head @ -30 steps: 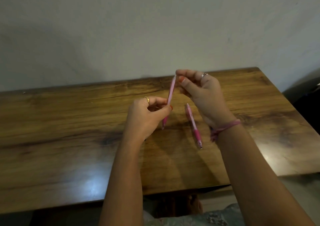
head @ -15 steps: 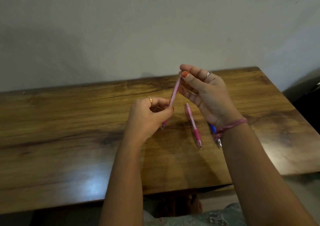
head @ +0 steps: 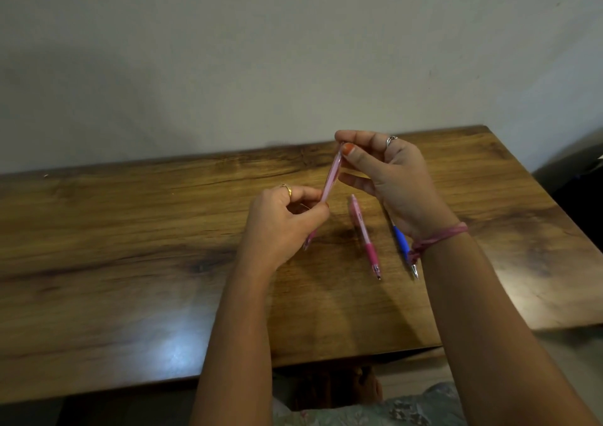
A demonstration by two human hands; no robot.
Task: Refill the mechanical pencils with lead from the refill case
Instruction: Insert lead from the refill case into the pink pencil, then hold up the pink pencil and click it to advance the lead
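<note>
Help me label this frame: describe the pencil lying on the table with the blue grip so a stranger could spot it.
On the wooden table, look beneath the right hand, by its wrist. The blue pencil lies there, tip toward the person, partly hidden. The pink pencil lies left of it; only this one has a blue grip.

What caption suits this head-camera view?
Left hand and right hand hold a pink pencil above a wooden table.

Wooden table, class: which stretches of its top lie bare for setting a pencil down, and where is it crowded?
Bare: the wooden table left of the left hand, out to its left edge, and the far right corner beyond the right hand. Crowded: the middle, where both hands hold a pink mechanical pencil above a second pink pencil and a blue pencil.
</note>
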